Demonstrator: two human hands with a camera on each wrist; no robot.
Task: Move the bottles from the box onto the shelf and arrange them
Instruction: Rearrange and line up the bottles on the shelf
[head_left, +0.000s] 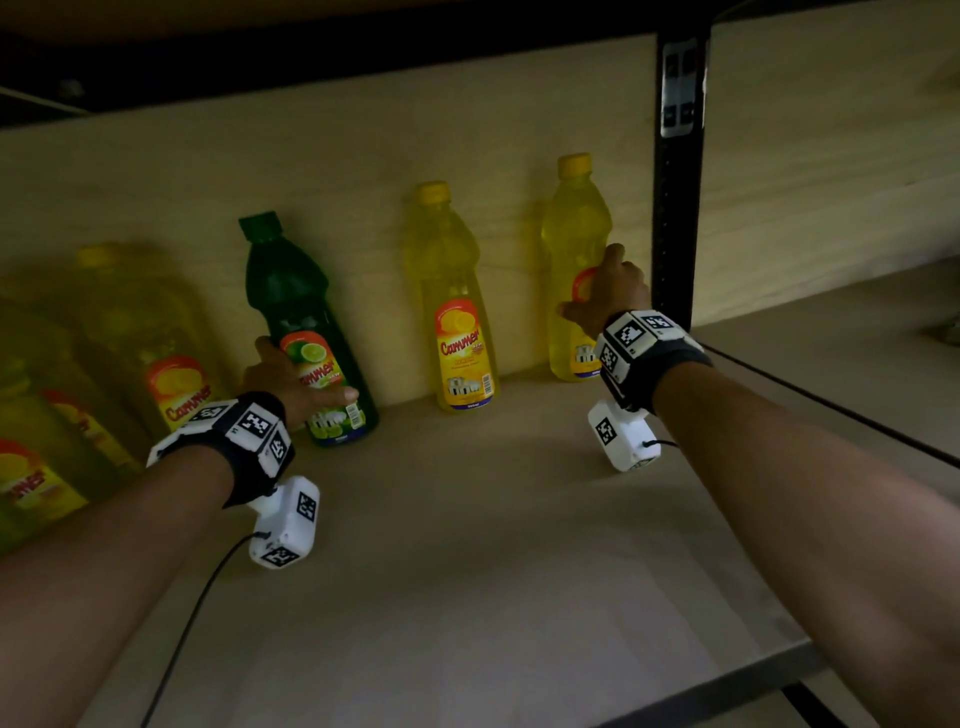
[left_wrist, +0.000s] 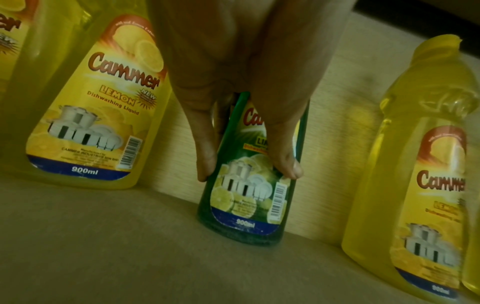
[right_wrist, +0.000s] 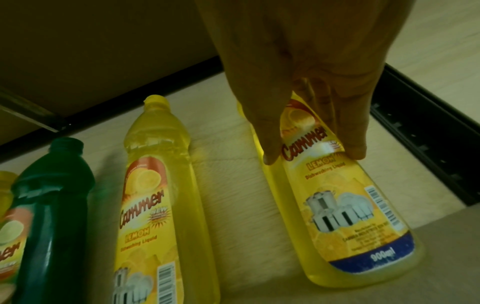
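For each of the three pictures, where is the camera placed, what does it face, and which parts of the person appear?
Head: looks down at the shelf; both forearms, left hand, right hand.
Left wrist: looks along the fingers gripping the green bottle.
Right wrist: looks along the fingers gripping the rightmost yellow bottle.
Shared: all three views show the green bottle and the middle yellow bottle.

Shop, shelf (head_left: 467, 545) stocked with dish-soap bottles (head_left: 460, 312)
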